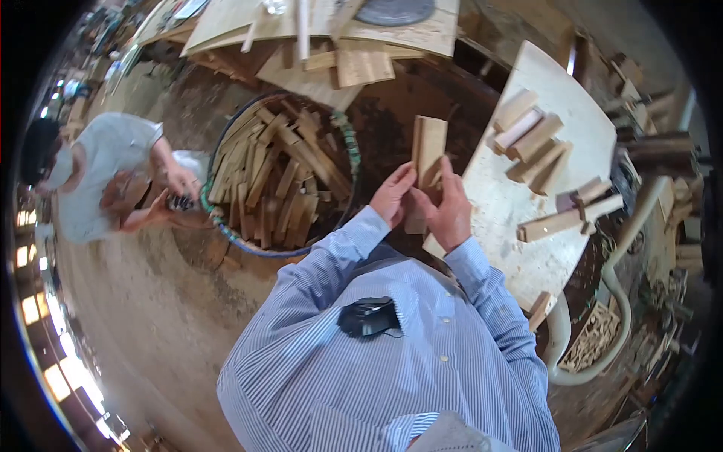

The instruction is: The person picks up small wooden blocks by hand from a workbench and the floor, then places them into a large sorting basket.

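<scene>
Nearest: wearer's striped shirt [376, 377], w/ a dark obj. [367, 317] on the chest, ID unclear. Just beyond, both hands work together on upright wood [432, 143], held out in front of the body, btwn the bin & the R-side counter. L hand [393, 194] is part-closed, fingers & thumb on the wood's L side; R hand [447, 205] is part-closed too, on its R side, fingers pointing up along it. Can't tell if it's 1 pc. or several together; hands hide the middle.

To the R, pale counter [489, 260]: a small block [540, 310] at its near edge, then crossed pcs. [553, 224] near the outer edge, then a loose grp. of blocks [538, 132] farther up. Past that edge, a pale hose [621, 286] curves round a container of small offcuts [595, 337].

To the L, round bin [349, 143], rim part-wrapped in green, full of wood strips [263, 166] at mixed angles. Beyond it, a co-worker [113, 162] in a light top, hands [179, 181] at a dark item, blurry.

Farther fwd, another counter [218, 34] w/ a grey disc [395, 9] & more wood [365, 68] at its near edge.
</scene>
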`<state>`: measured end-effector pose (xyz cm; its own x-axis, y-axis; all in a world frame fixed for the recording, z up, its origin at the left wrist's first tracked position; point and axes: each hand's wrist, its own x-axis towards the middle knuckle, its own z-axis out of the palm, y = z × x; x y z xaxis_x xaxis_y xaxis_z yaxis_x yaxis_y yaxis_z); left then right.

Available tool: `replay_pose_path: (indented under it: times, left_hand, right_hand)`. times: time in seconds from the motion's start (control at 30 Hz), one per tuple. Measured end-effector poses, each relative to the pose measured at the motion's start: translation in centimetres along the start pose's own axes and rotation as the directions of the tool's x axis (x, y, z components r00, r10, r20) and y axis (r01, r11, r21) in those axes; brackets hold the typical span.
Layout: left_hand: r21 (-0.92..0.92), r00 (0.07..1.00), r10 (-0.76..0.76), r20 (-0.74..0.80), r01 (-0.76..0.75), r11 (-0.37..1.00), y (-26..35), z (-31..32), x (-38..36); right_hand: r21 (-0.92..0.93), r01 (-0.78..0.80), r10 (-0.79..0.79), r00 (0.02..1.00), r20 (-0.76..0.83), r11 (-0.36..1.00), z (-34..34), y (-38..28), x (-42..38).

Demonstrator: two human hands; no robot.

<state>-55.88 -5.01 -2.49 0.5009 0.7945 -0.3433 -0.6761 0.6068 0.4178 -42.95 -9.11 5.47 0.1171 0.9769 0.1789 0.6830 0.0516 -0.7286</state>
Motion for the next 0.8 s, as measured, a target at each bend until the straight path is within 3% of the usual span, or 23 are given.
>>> replay_pose_path:
  times: [0.33,0.43,0.63,0.67,0.73,0.8]
  left_hand:
    - [0.018,0.995,-0.090,-0.048,0.091,0.996,1.7,-0.7,0.4]
    - [0.061,0.997,-0.052,-0.064,0.056,0.997,1.7,-1.2,0.7]
    - [0.051,0.997,-0.037,-0.070,0.041,0.998,1.3,-2.2,1.0]
    - [0.041,0.994,-0.010,-0.113,0.014,0.999,1.1,-2.0,0.9]
    - [0.038,0.998,-0.031,-0.063,0.034,0.999,1.4,-1.5,0.7]
    - [0.011,0.998,-0.052,-0.042,0.053,0.999,1.8,-0.5,0.2]
  right_hand:
    - [-0.011,-0.134,0.134,0.983,0.129,0.991,0.8,-0.5,1.4]
    - [-0.006,-0.147,0.147,0.979,0.143,0.989,1.0,-0.4,1.6]
    - [0.029,-0.142,0.137,0.983,0.123,0.989,1.7,0.2,1.5]
    - [0.048,-0.043,0.041,0.998,0.051,0.998,2.3,1.0,1.4]
    - [0.009,-0.022,0.022,0.998,0.053,1.000,2.5,1.8,1.1]
    - [0.040,-0.128,0.122,0.984,0.128,0.991,1.4,0.7,1.3]
